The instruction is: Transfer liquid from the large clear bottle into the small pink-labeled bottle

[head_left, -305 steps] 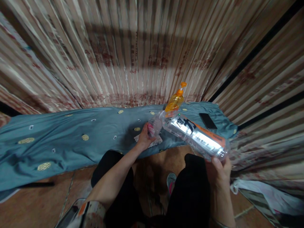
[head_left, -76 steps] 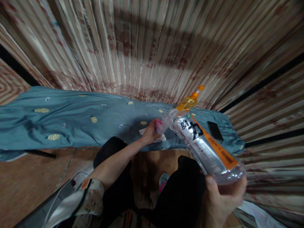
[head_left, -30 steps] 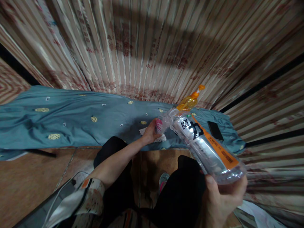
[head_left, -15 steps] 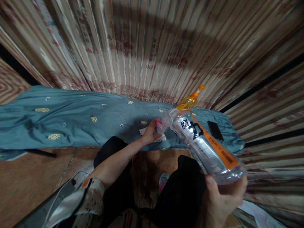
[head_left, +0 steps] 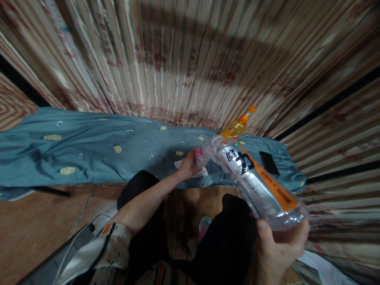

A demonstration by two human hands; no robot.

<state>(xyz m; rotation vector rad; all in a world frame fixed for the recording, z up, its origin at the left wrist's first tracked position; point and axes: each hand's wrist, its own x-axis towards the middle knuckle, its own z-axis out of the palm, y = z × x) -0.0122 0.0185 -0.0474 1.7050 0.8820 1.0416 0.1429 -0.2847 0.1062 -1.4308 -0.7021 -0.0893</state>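
My right hand (head_left: 277,247) is closed around the base of a large clear plastic bottle (head_left: 255,182) with a silver and orange label. The bottle is tilted, its base toward me and its narrower end pointing up and left. Beside that end, my left hand (head_left: 188,165) grips a small clear plastic container (head_left: 209,146) with a pink patch; its exact kind is hard to make out. The two seem to meet or overlap, but whether they touch is unclear. A white tissue (head_left: 203,173) lies under my left hand.
An orange pump bottle (head_left: 236,127) stands just behind the large bottle. On the right of the teal patterned cloth (head_left: 95,154) lies a black phone (head_left: 269,163). Pleated curtains (head_left: 178,59) close off the back and sides, with dark poles at left and right.
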